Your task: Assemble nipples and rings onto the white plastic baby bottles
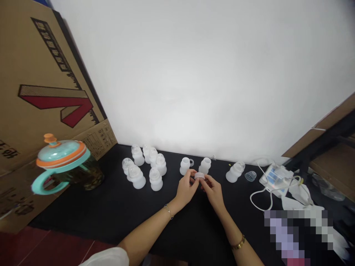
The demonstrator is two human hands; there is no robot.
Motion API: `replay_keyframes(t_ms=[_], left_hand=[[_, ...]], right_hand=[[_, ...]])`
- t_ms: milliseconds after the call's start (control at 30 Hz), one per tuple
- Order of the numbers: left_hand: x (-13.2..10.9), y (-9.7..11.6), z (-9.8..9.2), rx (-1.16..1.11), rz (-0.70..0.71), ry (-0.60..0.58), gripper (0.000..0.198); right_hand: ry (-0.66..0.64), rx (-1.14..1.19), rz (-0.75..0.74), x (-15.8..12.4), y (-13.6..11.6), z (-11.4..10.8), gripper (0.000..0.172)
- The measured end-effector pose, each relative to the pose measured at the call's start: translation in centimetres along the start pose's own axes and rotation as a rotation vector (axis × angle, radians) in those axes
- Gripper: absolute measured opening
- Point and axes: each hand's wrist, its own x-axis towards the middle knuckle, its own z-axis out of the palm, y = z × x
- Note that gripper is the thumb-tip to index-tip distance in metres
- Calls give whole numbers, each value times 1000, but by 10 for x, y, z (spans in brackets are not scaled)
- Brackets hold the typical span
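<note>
From the head view I confirm the left hand [186, 185] and right hand [213, 190] jointly pinching a white screw collar [199, 176], the uncapped feeding bottle [205, 165] upright just beyond, nearer the right

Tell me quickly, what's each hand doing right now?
Left hand: closed, fingertips holding a round white piece.
Right hand: closed, fingertips holding the same piece's other side.

White ring [199, 176] and bottles [156, 180], black table [116, 210], teal-and-orange jug [69, 162]
</note>
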Motion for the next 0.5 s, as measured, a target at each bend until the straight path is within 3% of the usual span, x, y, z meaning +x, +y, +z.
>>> replay_keyframes(t_ms=[500], left_hand=[[1, -1, -3, 100, 43, -42, 19]], right_hand=[[3, -33, -1, 1, 0, 3, 33]])
